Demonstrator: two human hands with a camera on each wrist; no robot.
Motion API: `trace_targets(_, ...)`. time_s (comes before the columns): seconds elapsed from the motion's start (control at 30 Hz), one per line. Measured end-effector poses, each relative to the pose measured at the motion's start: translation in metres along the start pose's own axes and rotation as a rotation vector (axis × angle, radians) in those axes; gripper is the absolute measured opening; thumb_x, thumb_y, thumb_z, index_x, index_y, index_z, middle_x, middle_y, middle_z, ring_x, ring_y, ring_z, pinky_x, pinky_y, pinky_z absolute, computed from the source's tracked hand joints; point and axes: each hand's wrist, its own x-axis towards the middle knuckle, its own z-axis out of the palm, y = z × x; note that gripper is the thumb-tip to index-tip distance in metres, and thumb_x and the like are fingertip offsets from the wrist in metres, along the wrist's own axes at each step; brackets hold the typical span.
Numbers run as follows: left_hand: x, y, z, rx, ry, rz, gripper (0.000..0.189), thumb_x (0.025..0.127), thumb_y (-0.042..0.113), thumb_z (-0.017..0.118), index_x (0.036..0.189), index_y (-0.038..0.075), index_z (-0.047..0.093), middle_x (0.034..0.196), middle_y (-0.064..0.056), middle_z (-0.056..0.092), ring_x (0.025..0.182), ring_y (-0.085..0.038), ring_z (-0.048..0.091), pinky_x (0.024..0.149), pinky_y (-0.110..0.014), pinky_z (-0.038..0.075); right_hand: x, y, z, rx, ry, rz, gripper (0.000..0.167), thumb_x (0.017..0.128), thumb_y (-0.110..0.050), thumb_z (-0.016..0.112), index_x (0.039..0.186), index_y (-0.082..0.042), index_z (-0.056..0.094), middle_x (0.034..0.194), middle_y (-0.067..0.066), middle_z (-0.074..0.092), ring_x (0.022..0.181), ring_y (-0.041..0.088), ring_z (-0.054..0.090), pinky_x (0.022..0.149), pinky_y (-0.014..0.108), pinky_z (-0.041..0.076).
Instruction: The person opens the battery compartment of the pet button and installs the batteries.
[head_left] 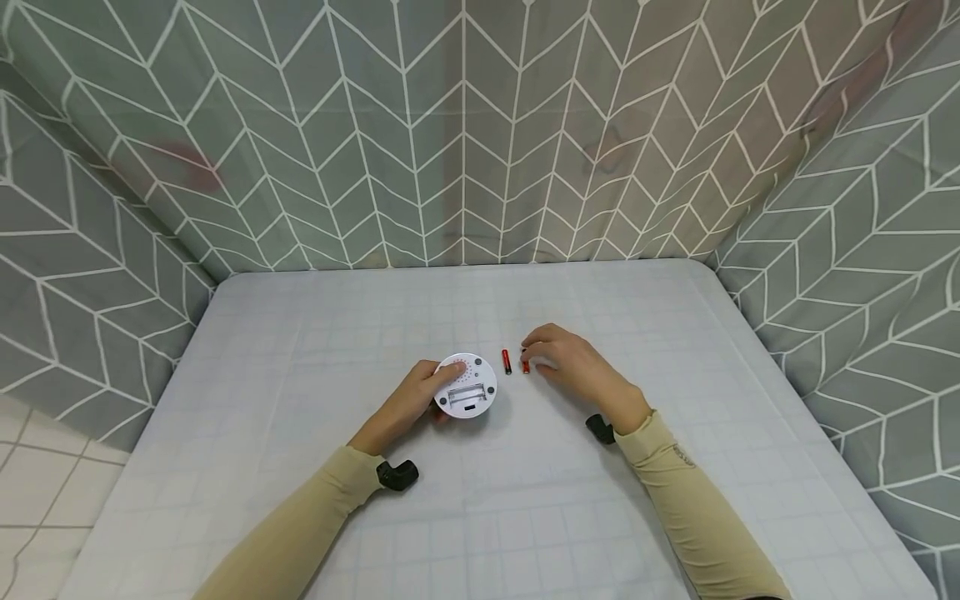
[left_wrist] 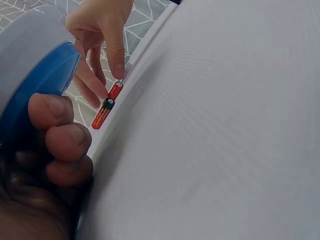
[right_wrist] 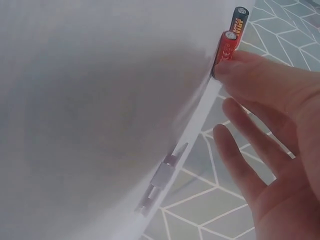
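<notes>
My left hand (head_left: 408, 402) grips a round white device (head_left: 483, 367), thumb over its upturned face, which has an uncovered battery compartment (head_left: 467, 397). In the left wrist view its side shows blue (left_wrist: 42, 82), with my left fingers curled beneath. Two small red-and-black batteries lie side by side on the table, to the right of the device. Over the right-hand battery (right_wrist: 226, 47), my right hand (head_left: 576, 364) is lowered with its fingers spread. One fingertip overlaps that battery in the right wrist view; firm contact is unclear. The left-hand battery (head_left: 506, 362) lies apart from the fingers.
A white cloth covers the table (head_left: 315, 333). On it, a small translucent piece (right_wrist: 162, 180) lies near my right fingers. Grey curtains (head_left: 465, 133) with white zigzag lines stand behind and on both sides of the table.
</notes>
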Motion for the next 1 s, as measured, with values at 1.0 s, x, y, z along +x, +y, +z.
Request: trace_targets(1.0, -0.0025, 0.0006, 0.0005, 0.022, 0.006, -0.009, 0.046, 0.109, 0.036, 0.050, 0.088, 0.001, 0.072, 0.061, 0.002, 0.066, 0.046, -0.014, 0.052, 0.048, -0.026, 0.043, -0.0015, -0.0091, -0.0042, 0.051, -0.018, 0.094, 0.014, 0.089, -0.001, 0.082, 0.098, -0.011, 0.080, 0.097, 0.000, 0.073, 0.090, 0.016, 0.069, 0.082, 0.035, 0.058)
